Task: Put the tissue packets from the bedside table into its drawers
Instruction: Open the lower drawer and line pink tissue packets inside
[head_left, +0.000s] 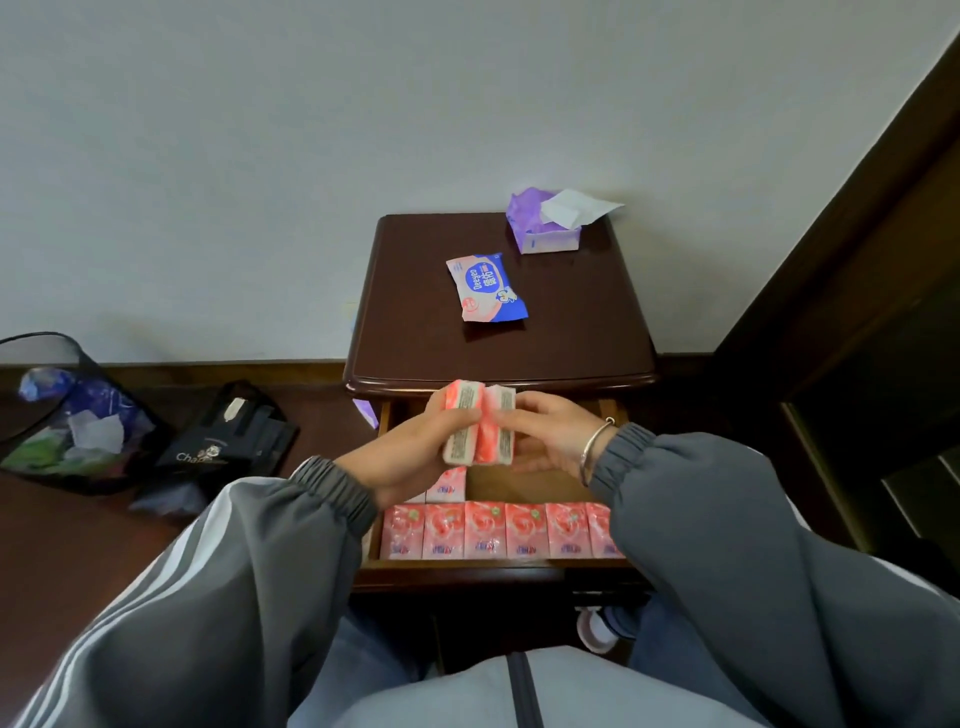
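Front row of pink packets (501, 530) fills the open drawer (524, 486) at lower centre. Above it, left hand (410, 457) and right hand (550, 434) each grip two more packets (480, 428), pressed together. Best: lower them upright into the bare gap behind the row. Farther up, table (415, 322) holds a wipes pack (485, 287).

Two pink packets (479, 422) held above the drawer, six in the front row (501, 530), one wipes pack (485, 287) on the tabletop, one purple tissue box (550, 223)
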